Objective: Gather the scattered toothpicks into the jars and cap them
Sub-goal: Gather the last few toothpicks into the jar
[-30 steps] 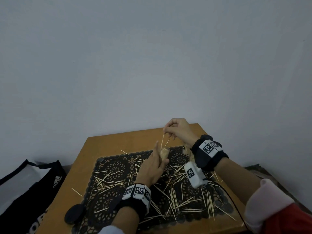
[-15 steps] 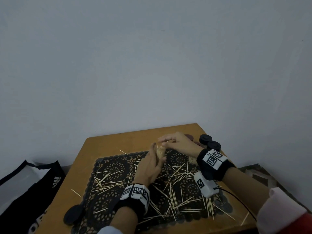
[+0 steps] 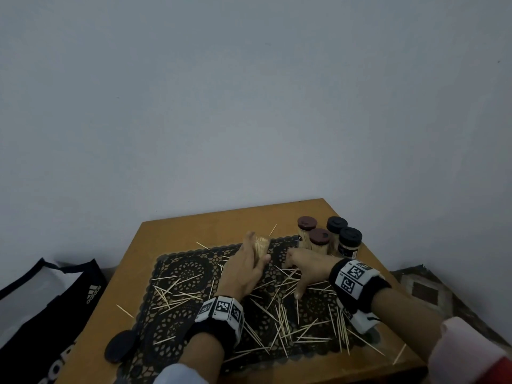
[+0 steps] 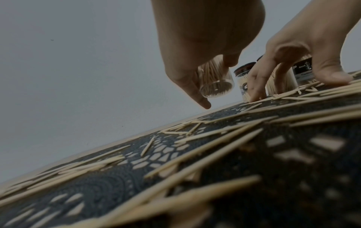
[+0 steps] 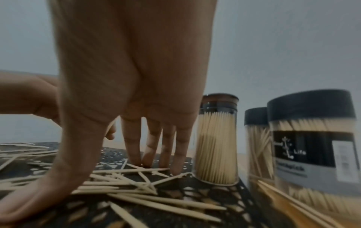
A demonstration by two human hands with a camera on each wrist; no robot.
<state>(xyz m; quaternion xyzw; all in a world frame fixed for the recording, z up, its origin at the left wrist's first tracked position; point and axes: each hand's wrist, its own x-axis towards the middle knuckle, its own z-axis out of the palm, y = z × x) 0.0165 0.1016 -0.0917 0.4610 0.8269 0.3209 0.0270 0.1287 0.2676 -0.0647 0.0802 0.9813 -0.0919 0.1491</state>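
The left hand (image 3: 243,270) grips an uncapped clear jar (image 3: 261,246) packed with toothpicks, fingers and thumb curled round its side. The left wrist view shows what the head view cannot: the jar (image 4: 213,80) is lifted off the lace mat (image 4: 215,162) and tilted, its round base facing the camera, with the forefinger (image 4: 195,94) pointing down past it.

The right hand (image 3: 307,266) is spread, palm down, fingertips pressing on loose toothpicks (image 3: 282,317) on the mat. From the right wrist view the four fingers (image 5: 156,143) stand nearly upright on the sticks, while the thumb (image 5: 64,174) stretches out low to the near side, flat on the pile (image 5: 136,185). It holds nothing.

Just beyond the right hand, at the far right corner of the counter (image 3: 171,234), four capped jars stand close together: two brown-lidded ones (image 3: 313,235) and two black-lidded ones (image 3: 343,239). The right wrist view shows them full of upright toothpicks, and a black label with the word "Life" on the nearest black-lidded jar (image 5: 316,154); the head view does not resolve that print.

Toothpicks lie scattered over most of the mat, a few on bare wood. A loose black cap (image 3: 120,346) rests at the mat's near left corner. A black Adidas bag (image 3: 50,314) sits beside the counter on the left.
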